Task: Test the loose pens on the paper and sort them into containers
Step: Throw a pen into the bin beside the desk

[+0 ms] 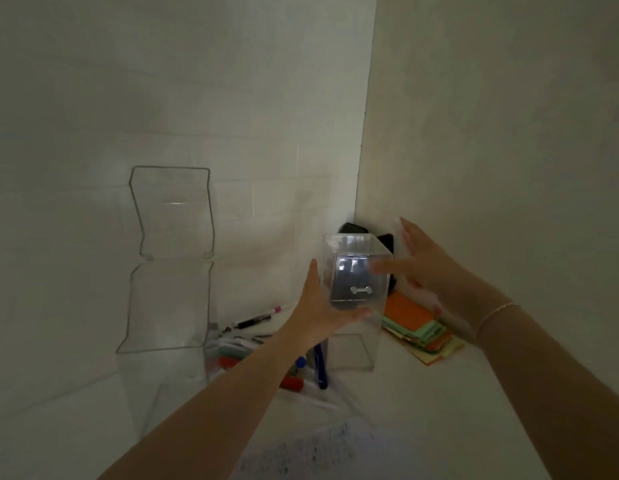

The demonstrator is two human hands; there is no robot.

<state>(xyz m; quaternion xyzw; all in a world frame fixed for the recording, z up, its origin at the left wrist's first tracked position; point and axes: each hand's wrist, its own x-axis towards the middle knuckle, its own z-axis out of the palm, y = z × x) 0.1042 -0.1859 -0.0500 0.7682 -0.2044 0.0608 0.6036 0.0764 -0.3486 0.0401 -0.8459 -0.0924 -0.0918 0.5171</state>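
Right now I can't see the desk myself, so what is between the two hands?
The head view shows a clear plastic box with a small drawer between the left hand and right hand.

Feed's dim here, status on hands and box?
Left hand and right hand flat against clear drawer box, one each side. Pens loose below. Nothing blocking.
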